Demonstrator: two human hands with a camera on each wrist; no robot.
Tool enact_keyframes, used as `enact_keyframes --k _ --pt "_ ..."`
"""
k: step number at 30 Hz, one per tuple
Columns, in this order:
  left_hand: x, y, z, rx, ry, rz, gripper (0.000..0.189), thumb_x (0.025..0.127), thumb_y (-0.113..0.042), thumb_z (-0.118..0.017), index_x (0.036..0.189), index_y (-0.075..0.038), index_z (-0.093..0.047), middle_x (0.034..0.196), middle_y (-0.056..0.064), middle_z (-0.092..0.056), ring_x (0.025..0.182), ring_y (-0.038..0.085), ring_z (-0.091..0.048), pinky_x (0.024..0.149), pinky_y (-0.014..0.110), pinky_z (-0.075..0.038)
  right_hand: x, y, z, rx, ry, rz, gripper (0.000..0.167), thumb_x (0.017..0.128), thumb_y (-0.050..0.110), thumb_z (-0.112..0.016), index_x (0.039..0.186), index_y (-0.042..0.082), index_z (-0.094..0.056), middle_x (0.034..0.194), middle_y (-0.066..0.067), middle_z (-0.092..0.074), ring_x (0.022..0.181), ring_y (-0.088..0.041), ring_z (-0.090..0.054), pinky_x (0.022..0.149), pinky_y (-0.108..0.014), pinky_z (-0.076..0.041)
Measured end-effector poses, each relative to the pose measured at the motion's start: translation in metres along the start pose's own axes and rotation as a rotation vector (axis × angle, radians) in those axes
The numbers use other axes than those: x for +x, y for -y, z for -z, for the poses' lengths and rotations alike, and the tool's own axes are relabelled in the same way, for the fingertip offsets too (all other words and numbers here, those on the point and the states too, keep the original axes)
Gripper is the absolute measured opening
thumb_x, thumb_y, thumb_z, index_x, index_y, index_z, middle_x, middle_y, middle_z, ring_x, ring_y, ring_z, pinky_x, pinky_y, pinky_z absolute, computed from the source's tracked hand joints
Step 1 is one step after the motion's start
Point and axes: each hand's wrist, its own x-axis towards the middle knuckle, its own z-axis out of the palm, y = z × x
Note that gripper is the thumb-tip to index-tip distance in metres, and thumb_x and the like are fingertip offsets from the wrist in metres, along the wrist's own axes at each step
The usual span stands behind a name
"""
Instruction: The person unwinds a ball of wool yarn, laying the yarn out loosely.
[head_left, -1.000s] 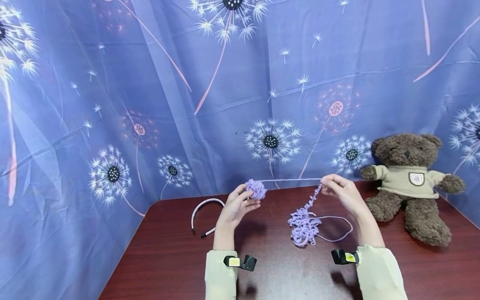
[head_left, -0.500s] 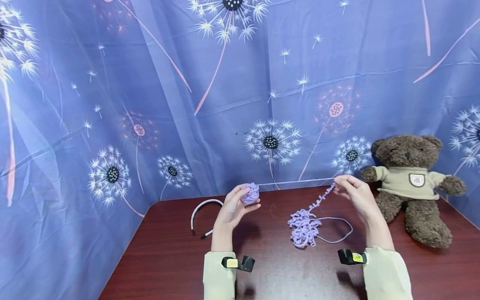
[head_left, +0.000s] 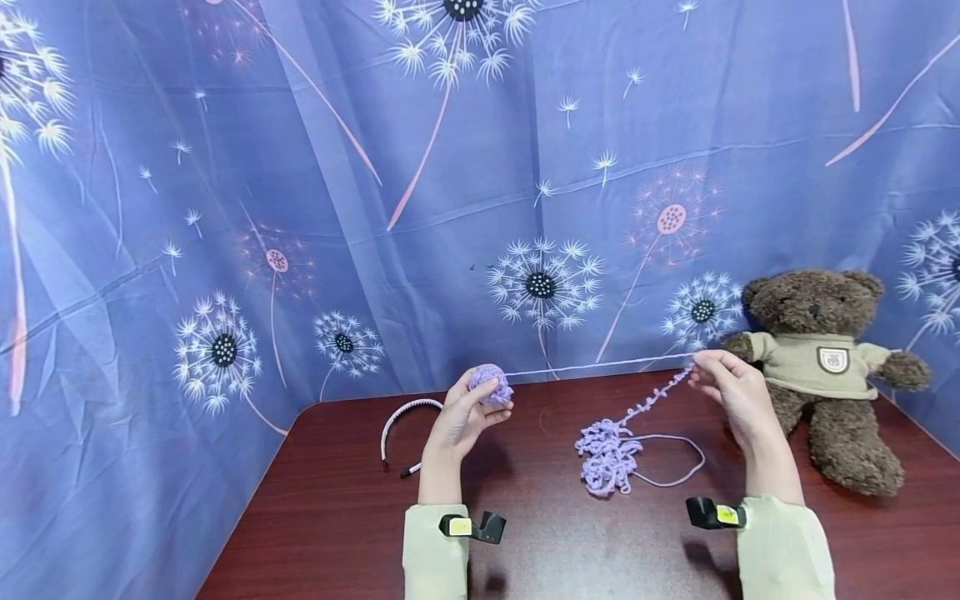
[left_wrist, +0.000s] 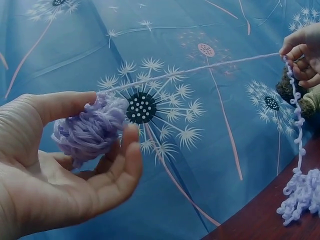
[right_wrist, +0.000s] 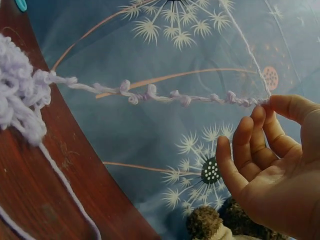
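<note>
My left hand [head_left: 459, 421] holds a small wound ball of lilac yarn [left_wrist: 92, 130] between thumb and fingers, raised above the table. From the ball a taut strand [head_left: 600, 367] runs right to my right hand [head_left: 738, 396], which pinches it between thumb and fingertips. Below that pinch a kinked, curly length of yarn [right_wrist: 150, 92] slants down to a loose lilac heap [head_left: 609, 457] on the table. A smooth loop of yarn [head_left: 701, 467] trails out to the right of the heap.
A brown teddy bear [head_left: 813, 367] in a beige top sits at the table's right back, close behind my right hand. A pale headband [head_left: 393, 421] lies left of my left hand. The dark red table [head_left: 555, 533] ends against a blue dandelion-print curtain [head_left: 450, 167].
My right hand has moved right and my left hand slightly left, so the strand between them is longer. The curly length now stretches further right; the heap stays in place.
</note>
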Motion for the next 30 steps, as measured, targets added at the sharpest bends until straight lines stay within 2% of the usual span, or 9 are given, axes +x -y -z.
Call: enact_keyframes --k 4,7,9,11,13,15,20,23,30 --pt "-0.001 -0.002 0.001 -0.014 0.009 -0.004 0.025 0.096 0.0 -0.045 0.116 -0.016 -0.047 0.084 -0.003 -0.064 0.066 0.012 -0.065 0.064 0.024 -0.054 0.01 -0.014 0.016 -0.03 -0.046 0.023 0.021 0.097 0.012 -0.058 0.084 0.023 -0.071 0.075 0.013 -0.069 0.07 0.001 -0.065 0.068 -0.014 -0.056" --pt "-0.002 -0.003 0.002 -0.007 0.01 -0.009 0.029 0.096 0.0 -0.045 0.12 -0.017 -0.048 0.086 -0.003 -0.064 0.068 0.011 -0.063 0.063 0.023 -0.053 0.024 -0.036 0.037 0.03 -0.103 0.046 0.012 0.094 0.01 -0.062 0.09 0.014 -0.073 0.076 0.006 -0.07 0.069 -0.004 -0.067 0.066 -0.017 -0.058" --pt "-0.002 -0.003 0.003 -0.004 0.016 -0.018 0.03 0.097 -0.001 -0.045 0.121 -0.017 -0.049 0.088 -0.004 -0.064 0.069 0.011 -0.063 0.064 0.023 -0.053 0.029 -0.044 0.047 0.046 -0.1 0.059 0.01 0.093 0.011 -0.064 0.096 0.008 -0.073 0.077 0.003 -0.071 0.07 -0.006 -0.067 0.067 -0.019 -0.058" --pt "-0.002 -0.004 0.004 -0.009 0.023 -0.026 0.027 0.098 -0.003 -0.044 0.12 -0.018 -0.049 0.089 -0.004 -0.064 0.07 0.011 -0.063 0.065 0.023 -0.052 0.03 -0.047 0.051 0.129 -0.096 0.072 0.012 0.092 0.007 -0.064 0.099 -0.001 -0.071 0.078 -0.004 -0.071 0.069 -0.011 -0.068 0.066 -0.022 -0.059" --pt "-0.002 -0.004 0.004 -0.02 0.027 -0.029 0.023 0.1 -0.005 -0.042 0.117 -0.019 -0.05 0.09 -0.004 -0.063 0.072 0.011 -0.063 0.066 0.024 -0.053 0.026 -0.041 0.047 0.124 -0.075 0.074 0.011 0.092 0.009 -0.064 0.097 0.003 -0.072 0.077 -0.002 -0.071 0.07 -0.009 -0.067 0.067 -0.02 -0.059" --pt "-0.002 -0.004 0.005 -0.035 0.019 -0.032 0.019 0.101 -0.008 -0.04 0.115 -0.018 -0.05 0.091 -0.004 -0.062 0.073 0.012 -0.063 0.07 0.026 -0.054 0.017 -0.026 0.033 0.108 -0.092 0.059 0.011 0.094 0.009 -0.062 0.092 0.008 -0.073 0.074 0.002 -0.069 0.068 -0.005 -0.066 0.067 -0.018 -0.058" --pt "-0.001 -0.002 0.006 -0.04 -0.034 -0.046 0.024 0.1 -0.003 -0.041 0.123 -0.007 -0.045 0.094 0.0 -0.061 0.079 0.016 -0.068 0.078 0.033 -0.058 0.002 -0.003 0.009 0.094 -0.129 0.02 0.027 0.097 0.004 -0.055 0.081 0.019 -0.072 0.07 0.008 -0.067 0.066 -0.001 -0.063 0.066 -0.014 -0.056" --pt "-0.002 -0.002 0.009 -0.02 -0.043 -0.062 0.027 0.099 0.001 -0.042 0.126 -0.003 -0.043 0.096 0.001 -0.063 0.083 0.019 -0.071 0.082 0.036 -0.059 0.002 -0.002 0.009 0.111 -0.127 0.025 0.026 0.097 0.005 -0.056 0.082 0.018 -0.072 0.072 0.008 -0.067 0.066 -0.001 -0.064 0.066 -0.014 -0.056" --pt "-0.001 -0.002 0.014 0.032 -0.051 -0.043 0.022 0.1 -0.002 -0.044 0.121 -0.007 -0.045 0.094 0.0 -0.066 0.081 0.019 -0.073 0.089 0.049 -0.057 0.001 -0.004 0.012 0.107 -0.148 0.026 0.023 0.096 0.006 -0.058 0.083 0.018 -0.072 0.075 0.009 -0.067 0.066 -0.001 -0.063 0.066 -0.014 -0.056"
